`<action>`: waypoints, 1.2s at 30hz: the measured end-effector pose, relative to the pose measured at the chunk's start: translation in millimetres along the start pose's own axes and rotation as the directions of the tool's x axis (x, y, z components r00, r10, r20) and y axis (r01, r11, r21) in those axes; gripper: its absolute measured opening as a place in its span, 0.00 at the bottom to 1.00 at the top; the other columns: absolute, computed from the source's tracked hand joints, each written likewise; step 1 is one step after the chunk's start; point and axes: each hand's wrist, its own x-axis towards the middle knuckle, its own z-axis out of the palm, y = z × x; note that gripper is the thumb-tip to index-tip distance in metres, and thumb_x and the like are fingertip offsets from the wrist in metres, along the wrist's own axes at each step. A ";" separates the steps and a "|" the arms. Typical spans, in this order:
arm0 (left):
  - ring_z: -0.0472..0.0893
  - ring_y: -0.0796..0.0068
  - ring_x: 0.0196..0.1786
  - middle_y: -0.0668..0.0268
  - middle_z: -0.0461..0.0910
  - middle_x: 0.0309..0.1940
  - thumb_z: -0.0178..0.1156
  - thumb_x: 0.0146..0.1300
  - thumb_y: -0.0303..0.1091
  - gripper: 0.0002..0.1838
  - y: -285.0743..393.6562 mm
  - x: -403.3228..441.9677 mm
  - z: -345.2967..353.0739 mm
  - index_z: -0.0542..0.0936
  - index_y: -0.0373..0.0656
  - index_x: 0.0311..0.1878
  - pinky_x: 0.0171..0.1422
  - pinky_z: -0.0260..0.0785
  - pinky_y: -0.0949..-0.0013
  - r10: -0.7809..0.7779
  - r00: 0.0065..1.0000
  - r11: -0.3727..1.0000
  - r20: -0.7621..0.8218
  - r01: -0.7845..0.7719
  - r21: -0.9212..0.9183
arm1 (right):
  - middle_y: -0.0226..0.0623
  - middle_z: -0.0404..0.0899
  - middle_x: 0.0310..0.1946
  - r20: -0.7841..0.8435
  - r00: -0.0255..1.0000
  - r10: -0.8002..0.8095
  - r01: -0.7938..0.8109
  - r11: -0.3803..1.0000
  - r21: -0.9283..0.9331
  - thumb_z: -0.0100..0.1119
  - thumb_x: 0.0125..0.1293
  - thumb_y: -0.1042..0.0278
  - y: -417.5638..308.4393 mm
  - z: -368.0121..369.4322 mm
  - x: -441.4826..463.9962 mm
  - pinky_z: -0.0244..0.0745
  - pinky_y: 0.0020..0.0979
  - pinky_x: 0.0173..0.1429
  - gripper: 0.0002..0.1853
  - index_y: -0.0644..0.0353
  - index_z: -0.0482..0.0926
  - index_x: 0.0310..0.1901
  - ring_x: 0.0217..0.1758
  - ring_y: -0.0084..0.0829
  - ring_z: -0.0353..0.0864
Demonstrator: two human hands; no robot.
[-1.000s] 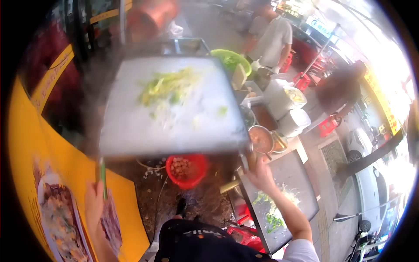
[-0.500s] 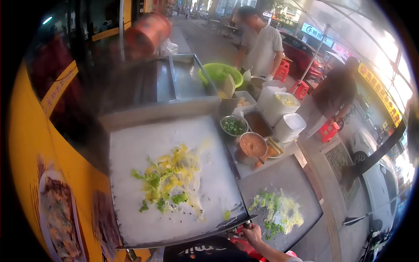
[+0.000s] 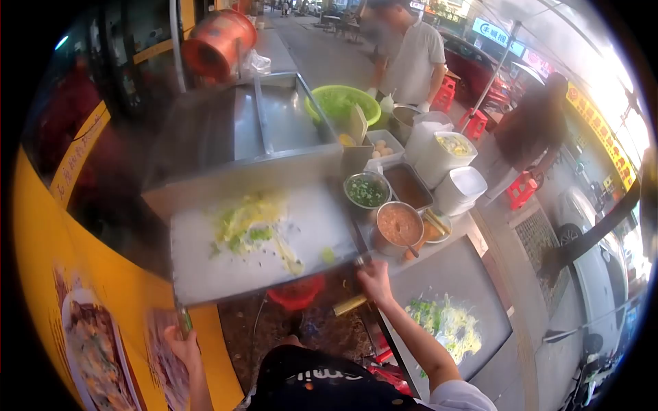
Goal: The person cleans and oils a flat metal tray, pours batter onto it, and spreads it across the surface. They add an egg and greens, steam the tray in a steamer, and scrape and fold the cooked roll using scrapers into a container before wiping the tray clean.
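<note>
A wide metal steaming tray [image 3: 185, 264] lies in front of me, coated with a thin white batter layer. Scattered over that layer are yellow egg and chopped green lettuce [image 3: 250, 222]. My left hand [image 3: 182, 348] is closed round a green-ended handle [image 3: 185, 320] at its near left corner. At the near right corner, my right hand [image 3: 375, 279] grips a second handle, mostly hidden in the fingers. The tray's far part is covered by the metal steamer cabinet [image 3: 257, 171]. To the right, another batch of egg and greens [image 3: 449, 329] rests on a flat metal worktop [image 3: 404, 281].
Beside the steamer are a bowl of chopped scallions [image 3: 367, 190], a pot of pinkish mince [image 3: 399, 226], a pan of brown sauce [image 3: 409, 185] and stacked white containers [image 3: 460, 188]. A green basin [image 3: 343, 105] sits behind, near a person in a white shirt [image 3: 417, 58].
The tray has slid away from me, its far part going under the steamer cabinet. Both hands have moved forward with it, and the floor and a red basin below now show.
</note>
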 end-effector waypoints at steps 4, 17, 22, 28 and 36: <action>0.69 0.63 0.50 0.60 0.67 0.43 0.72 0.48 0.26 0.27 2.3 88.8 89.9 0.68 0.35 0.49 0.59 0.61 0.63 0.085 0.980 0.970 -0.180 -0.040 0.241 | 0.48 0.75 0.42 -0.026 0.971 -0.239 0.232 0.962 -0.143 0.63 0.58 0.64 -56.7 33.1 112.6 0.73 0.38 0.51 0.24 0.67 0.66 0.51 0.46 0.41 0.77; 0.68 0.62 0.48 0.58 0.65 0.45 0.71 0.56 0.37 0.28 1.2 249.5 189.8 0.65 0.34 0.50 0.56 0.64 0.65 0.240 0.937 0.930 -0.254 -0.147 0.336 | 0.56 0.76 0.44 -0.033 0.883 -0.468 0.367 0.734 -0.571 0.61 0.62 0.53 -115.6 74.8 409.7 0.69 0.47 0.53 0.25 0.65 0.69 0.51 0.50 0.55 0.75; 0.70 0.64 0.46 0.58 0.65 0.45 0.70 0.58 0.36 0.27 -2.0 250.8 191.7 0.65 0.35 0.51 0.52 0.67 0.64 0.135 0.962 0.958 -0.237 -0.065 0.280 | 0.55 0.80 0.34 -0.047 0.883 -0.467 0.321 0.674 -0.666 0.55 0.63 0.62 -125.5 97.2 445.8 0.71 0.49 0.45 0.13 0.64 0.73 0.41 0.41 0.57 0.78; 0.73 0.50 0.52 0.51 0.66 0.53 0.64 0.57 0.25 0.24 72.0 237.0 206.9 0.67 0.36 0.55 0.54 0.69 0.57 0.273 0.956 0.838 -0.102 -0.185 0.514 | 0.51 0.79 0.33 -0.100 0.663 -0.742 0.586 0.597 -0.548 0.50 0.64 0.73 -187.3 85.9 388.0 0.72 0.48 0.37 0.08 0.59 0.72 0.44 0.36 0.54 0.79; 0.68 0.64 0.65 0.57 0.68 0.62 0.50 0.72 0.42 0.28 271.2 48.0 357.4 0.61 0.36 0.68 0.69 0.61 0.59 0.244 0.432 0.414 0.868 0.763 -0.496 | 0.29 0.76 0.29 -0.230 0.944 -0.235 0.311 0.866 0.392 0.57 0.66 0.78 -185.4 36.7 149.3 0.65 0.19 0.31 0.14 0.62 0.66 0.50 0.29 0.14 0.70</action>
